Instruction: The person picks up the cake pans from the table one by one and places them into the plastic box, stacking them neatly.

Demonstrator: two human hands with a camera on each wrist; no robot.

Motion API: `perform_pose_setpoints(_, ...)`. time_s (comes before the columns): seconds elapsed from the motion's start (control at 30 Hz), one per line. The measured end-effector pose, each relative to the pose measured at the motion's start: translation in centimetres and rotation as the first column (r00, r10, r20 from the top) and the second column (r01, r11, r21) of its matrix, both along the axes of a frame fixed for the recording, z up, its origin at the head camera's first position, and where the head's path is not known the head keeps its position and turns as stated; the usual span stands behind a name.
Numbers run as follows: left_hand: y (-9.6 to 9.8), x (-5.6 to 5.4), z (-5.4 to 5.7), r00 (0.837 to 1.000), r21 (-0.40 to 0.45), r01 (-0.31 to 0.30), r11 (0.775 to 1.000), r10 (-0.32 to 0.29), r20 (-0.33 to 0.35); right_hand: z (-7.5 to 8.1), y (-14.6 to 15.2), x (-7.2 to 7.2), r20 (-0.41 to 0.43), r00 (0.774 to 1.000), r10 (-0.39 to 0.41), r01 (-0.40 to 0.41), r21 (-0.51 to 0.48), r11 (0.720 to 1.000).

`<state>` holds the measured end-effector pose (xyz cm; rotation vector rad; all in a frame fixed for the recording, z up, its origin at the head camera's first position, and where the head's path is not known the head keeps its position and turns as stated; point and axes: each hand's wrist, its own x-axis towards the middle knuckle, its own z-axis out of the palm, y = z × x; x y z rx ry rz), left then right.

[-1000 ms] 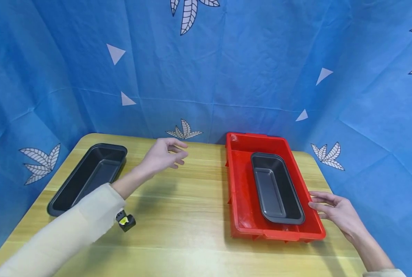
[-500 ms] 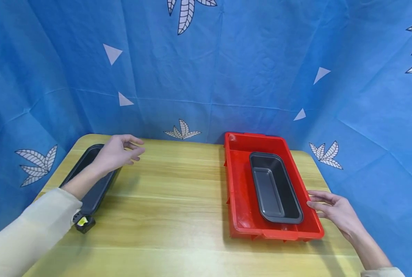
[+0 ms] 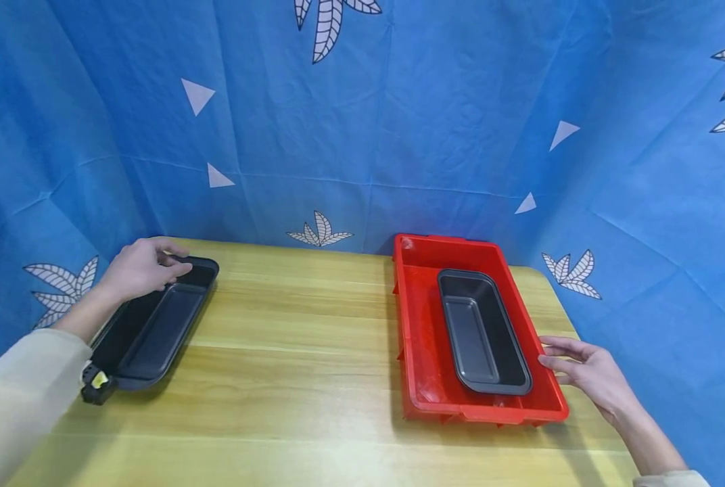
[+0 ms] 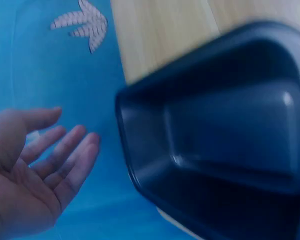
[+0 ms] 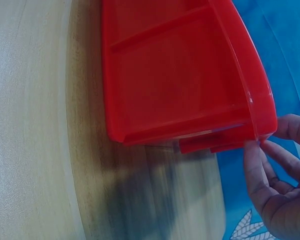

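My left hand (image 3: 140,269) hovers above the far part of a dark loaf pan (image 3: 170,325) at the table's left, its fingers loosely bent and holding nothing. The left wrist view has that hand (image 4: 47,167) apart from the end of the pan (image 4: 230,135). On the right, a shallow red plastic tray (image 3: 420,325) has a second dark loaf pan (image 3: 487,331) lying inside it. My right hand (image 3: 594,375) holds the tray's right rim near its front corner. Up close, fingers (image 5: 255,170) press below the rim of the red tray (image 5: 180,80).
The wooden table (image 3: 295,372) extends between the left pan and the tray. A blue cloth (image 3: 338,115) with leaf and triangle prints hangs behind and at both sides. A small black camera (image 3: 97,383) sits at the left wrist.
My left hand has moved left from above the middle of the table to over the left pan. The right hand stays at the tray's rim, and both pans remain in place.
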<state>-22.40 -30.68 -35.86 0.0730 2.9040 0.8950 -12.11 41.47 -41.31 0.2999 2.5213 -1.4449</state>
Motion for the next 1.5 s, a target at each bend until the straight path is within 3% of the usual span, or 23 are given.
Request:
perform_pose_setpoints(0.23, -3.5, -0.1, -1.2, 1.000, -0.066, -0.021, 0.998, 0.022, 0.008, 0.0, 0.0, 0.0, 0.009, 1.000, -0.007, 0.006, 0.005, 1.000)
perform_pose_setpoints(0.47, -6.4, 0.2, -2.3, 0.998, -0.069, -0.053, 0.996, 0.054, 0.016, 0.0, 0.0, 0.1, -0.001, 1.000, -0.008, 0.008, -0.016, 1.000)
perform_pose_setpoints(0.67, -8.5, 1.0, -3.4, 0.998, -0.068, -0.062, 0.996, 0.064, 0.022, -0.1, -0.1, 0.1, -0.013, 1.000, -0.006, 0.005, -0.052, 0.999)
perform_pose_setpoints(0.83, -9.9, 1.9, -4.6, 0.996, -0.075, -0.082, 0.994, 0.084, 0.022, 0.0, -0.2, 0.1, -0.002, 1.000, -0.004, 0.004, -0.026, 1.000)
perform_pose_setpoints(1.07, -10.6, 2.2, -6.5, 0.995, -0.057, -0.098, 0.994, 0.099, 0.020, 0.1, -0.2, 0.1, 0.018, 1.000, -0.013, 0.013, 0.000, 1.000)
perform_pose_setpoints(1.5, -9.8, 2.1, -7.4, 0.996, -0.091, -0.088, 0.992, 0.086, -0.033, 0.1, -0.1, 0.3, 0.006, 1.000, -0.005, 0.005, -0.001, 1.000)
